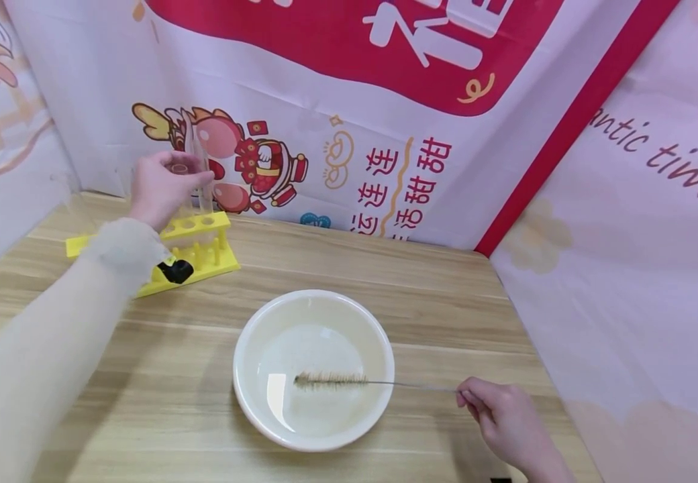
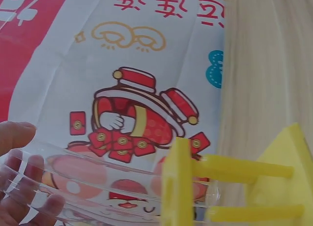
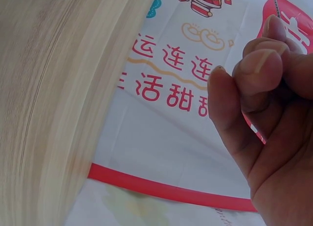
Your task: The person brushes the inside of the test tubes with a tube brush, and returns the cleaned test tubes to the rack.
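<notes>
At the far left, a yellow test tube rack (image 1: 204, 265) holds several clear glass test tubes (image 1: 205, 194). My left hand (image 1: 164, 184) is at the tops of these tubes, thumb and fingers curled around the upper end of one. In the left wrist view, its fingers (image 2: 34, 169) show through the glass. My right hand (image 1: 509, 419) pinches the thin wire handle of a test tube brush (image 1: 333, 380) at the right. The brush's tan bristles lie over a white bowl (image 1: 246, 402), and its wire crosses the bowl's right rim.
The bowl, with water inside, stands mid-table on the wood-grain tabletop (image 1: 445, 315). Close behind the rack hangs a printed cloth backdrop (image 1: 301, 100), and another cloth (image 1: 639, 282) borders the table on the right.
</notes>
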{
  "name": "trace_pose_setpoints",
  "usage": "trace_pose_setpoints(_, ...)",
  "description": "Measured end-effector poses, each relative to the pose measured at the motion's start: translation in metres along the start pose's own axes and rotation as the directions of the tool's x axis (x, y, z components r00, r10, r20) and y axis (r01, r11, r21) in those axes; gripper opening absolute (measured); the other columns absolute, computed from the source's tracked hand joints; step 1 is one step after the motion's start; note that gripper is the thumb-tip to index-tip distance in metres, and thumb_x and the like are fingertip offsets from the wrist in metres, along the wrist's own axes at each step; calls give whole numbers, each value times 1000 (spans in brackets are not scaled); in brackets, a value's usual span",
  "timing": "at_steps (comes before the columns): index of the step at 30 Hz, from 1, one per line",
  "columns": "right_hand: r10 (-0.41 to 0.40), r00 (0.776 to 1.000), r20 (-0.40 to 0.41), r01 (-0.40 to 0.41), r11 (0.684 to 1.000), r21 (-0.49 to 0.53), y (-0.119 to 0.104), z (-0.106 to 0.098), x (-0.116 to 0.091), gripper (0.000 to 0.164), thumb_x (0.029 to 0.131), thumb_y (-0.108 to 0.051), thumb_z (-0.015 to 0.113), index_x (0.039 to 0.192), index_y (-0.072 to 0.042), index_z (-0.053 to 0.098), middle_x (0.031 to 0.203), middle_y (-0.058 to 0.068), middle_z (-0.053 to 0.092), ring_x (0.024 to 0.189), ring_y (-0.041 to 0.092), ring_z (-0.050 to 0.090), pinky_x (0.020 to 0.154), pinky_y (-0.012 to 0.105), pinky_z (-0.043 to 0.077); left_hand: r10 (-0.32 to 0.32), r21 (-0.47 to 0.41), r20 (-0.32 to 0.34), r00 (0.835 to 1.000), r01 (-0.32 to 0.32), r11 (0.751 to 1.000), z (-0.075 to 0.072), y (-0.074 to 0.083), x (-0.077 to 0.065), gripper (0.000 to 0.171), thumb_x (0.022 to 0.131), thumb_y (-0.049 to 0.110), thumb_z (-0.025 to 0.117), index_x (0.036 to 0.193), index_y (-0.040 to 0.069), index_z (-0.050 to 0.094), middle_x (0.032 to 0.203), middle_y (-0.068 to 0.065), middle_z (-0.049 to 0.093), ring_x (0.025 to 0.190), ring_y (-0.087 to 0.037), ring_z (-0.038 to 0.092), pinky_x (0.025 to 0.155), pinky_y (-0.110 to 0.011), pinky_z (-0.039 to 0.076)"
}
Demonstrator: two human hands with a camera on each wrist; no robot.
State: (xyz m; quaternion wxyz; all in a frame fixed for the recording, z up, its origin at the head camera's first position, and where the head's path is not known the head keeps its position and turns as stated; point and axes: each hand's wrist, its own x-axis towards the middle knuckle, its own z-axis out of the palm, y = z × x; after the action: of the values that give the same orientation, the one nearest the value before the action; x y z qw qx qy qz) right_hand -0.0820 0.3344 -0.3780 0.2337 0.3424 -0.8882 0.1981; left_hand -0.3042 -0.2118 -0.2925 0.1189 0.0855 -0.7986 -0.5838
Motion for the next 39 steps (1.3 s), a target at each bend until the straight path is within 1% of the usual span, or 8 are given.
trace_pose_setpoints(7,-9,1000,-6,9,1000,-10,-2,0,1,37,72,12,73,78,-23,62,69,-24,54,59,-12,46,52,12,42,97,-36,-18,995,-97,995,-8,30,-2,49,83,37,79,127,18,65,116,4,64,102,-11,57,93,-26,48)
trace_pose_setpoints(14,-29,1000,-10,29,1000,-11,-2,3,1,34,72,9,73,80,-22,62,68,-23,53,57,-12,43,50,11,40,201,-85,-52,978,-204,975,-11,57,-6,47,82,34,81,122,12,69,108,4,66,97,-11,58,84,-19,50)
trace_pose_setpoints(19,-24,1000,-9,24,1000,-19,-4,6,2,37,71,12,71,80,-22,63,68,-23,54,58,-12,43,49,12,40,224,-174,-31,974,-226,958,-12,77,-19,44,81,27,82,121,12,70,109,1,68,100,-13,60,84,-16,51)
trace_pose_setpoints(23,2,1000,7,-2,1000,-16,-9,8,6,37,73,13,70,81,-22,64,68,-24,53,57,-12,41,50,13,39,257,-187,-11,966,-255,949,-10,88,-37,44,82,26,82,122,12,70,111,-1,68,102,-14,61,84,-15,51)
trace_pose_setpoints(29,59,998,27,-57,996,-72,-15,12,13,31,77,8,71,82,-22,65,73,-21,61,58,-11,44,51,16,42,356,-114,26,934,-351,929,-9,95,-71,40,84,26,80,120,13,71,111,-2,69,95,-16,66,78,-14,52)
trace_pose_setpoints(34,83,996,31,-79,990,-115,-20,20,19,26,79,2,73,84,-23,66,73,-19,64,58,-11,47,50,20,44,424,-2,81,902,-425,905,-8,85,-99,38,84,28,80,117,12,71,108,-1,70,85,-19,68,67,-14,53)
trace_pose_setpoints(36,85,996,35,-81,991,-108,-21,24,21,25,80,1,73,84,-22,66,72,-18,64,57,-10,46,49,21,44,449,35,108,887,-455,890,-7,80,-110,37,83,29,81,115,12,71,104,-2,70,83,-18,68,65,-14,53)
trace_pose_setpoints(39,88,995,44,-83,991,-100,-24,30,25,25,80,2,73,84,-22,66,71,-17,64,57,-9,47,49,23,44,504,56,146,851,-516,855,-6,71,-127,34,82,24,83,112,12,72,99,-3,71,80,-14,69,65,-15,54)
